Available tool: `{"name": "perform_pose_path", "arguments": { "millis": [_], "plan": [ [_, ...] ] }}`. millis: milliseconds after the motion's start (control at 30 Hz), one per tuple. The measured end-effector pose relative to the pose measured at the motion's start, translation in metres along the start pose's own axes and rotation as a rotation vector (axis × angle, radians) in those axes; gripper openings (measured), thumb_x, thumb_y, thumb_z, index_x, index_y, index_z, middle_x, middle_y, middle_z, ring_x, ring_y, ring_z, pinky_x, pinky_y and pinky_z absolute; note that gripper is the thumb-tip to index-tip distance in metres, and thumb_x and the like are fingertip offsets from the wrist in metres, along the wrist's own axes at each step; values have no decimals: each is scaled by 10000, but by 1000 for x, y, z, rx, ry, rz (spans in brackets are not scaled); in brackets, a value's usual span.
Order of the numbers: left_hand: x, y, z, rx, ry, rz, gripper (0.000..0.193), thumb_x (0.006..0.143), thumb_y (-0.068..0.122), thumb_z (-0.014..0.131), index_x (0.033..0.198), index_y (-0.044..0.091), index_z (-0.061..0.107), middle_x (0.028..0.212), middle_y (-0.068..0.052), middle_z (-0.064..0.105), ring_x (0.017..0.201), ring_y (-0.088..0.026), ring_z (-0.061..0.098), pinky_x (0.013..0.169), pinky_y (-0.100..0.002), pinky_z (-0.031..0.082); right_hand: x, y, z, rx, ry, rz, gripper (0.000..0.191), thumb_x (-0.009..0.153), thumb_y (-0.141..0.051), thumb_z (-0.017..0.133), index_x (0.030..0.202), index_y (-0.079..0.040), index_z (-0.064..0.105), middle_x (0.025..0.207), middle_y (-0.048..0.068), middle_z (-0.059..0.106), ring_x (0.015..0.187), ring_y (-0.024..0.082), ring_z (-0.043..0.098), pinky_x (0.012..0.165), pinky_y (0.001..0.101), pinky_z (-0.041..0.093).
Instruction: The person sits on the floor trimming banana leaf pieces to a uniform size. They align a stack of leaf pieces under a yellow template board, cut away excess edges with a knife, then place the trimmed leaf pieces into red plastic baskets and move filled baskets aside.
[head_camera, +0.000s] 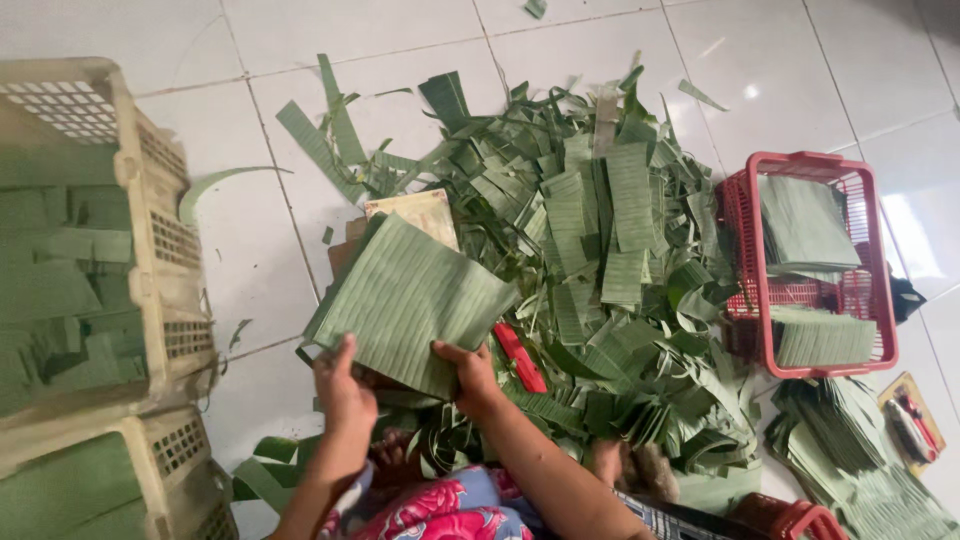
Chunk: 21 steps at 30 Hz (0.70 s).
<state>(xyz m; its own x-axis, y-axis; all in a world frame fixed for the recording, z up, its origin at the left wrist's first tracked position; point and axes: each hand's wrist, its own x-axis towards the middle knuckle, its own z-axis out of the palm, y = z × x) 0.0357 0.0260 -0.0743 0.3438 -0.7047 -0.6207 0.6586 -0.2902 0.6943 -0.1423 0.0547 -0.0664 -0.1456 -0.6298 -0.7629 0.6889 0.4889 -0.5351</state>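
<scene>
Both my hands hold one large square-cut piece of green banana leaf (410, 300), ribbed side up, tilted a little above the floor. My left hand (343, 392) grips its near left edge. My right hand (472, 378) grips its near right corner. Under the leaf lies a tan rectangular board (418, 211). A red-handled tool (520, 357) rests on the floor just right of my right hand.
A big heap of leaf strips and scraps (610, 260) covers the white tiles. A red basket (745, 240) at right holds cut leaf sheets. Beige crates (150, 200) with leaves stand at left. A stack of cut leaves (850, 440) lies bottom right.
</scene>
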Motion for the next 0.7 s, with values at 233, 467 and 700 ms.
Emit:
{"name": "perform_pose_path", "arguments": {
  "millis": [233,467,700],
  "plan": [
    [39,63,-31,236,-406,-554,602,895,503,670,1274,38,629,1224,-143,695,1086,-305,658,889,-498,536,-12,-27,-34,-262,-205,-207,578,787,49,713,1346,-18,582,1142,107,721,1012,264,705,883,445,598],
    [12,44,-5,624,-609,-448,691,755,137,708,1418,35,545,1267,-151,661,1118,-333,647,892,-495,541,-35,-70,-41,-874,-172,-588,879,747,-74,751,1544,-25,385,1284,151,679,1193,272,668,997,386,532],
    [-6,43,30,887,-935,130,722,691,23,664,1380,200,542,1366,-134,572,1212,-331,584,985,-511,494,-75,-166,-23,-1179,-4,-630,954,713,-238,791,1543,-15,378,1232,288,675,1184,422,641,965,457,518]
  ]
}}
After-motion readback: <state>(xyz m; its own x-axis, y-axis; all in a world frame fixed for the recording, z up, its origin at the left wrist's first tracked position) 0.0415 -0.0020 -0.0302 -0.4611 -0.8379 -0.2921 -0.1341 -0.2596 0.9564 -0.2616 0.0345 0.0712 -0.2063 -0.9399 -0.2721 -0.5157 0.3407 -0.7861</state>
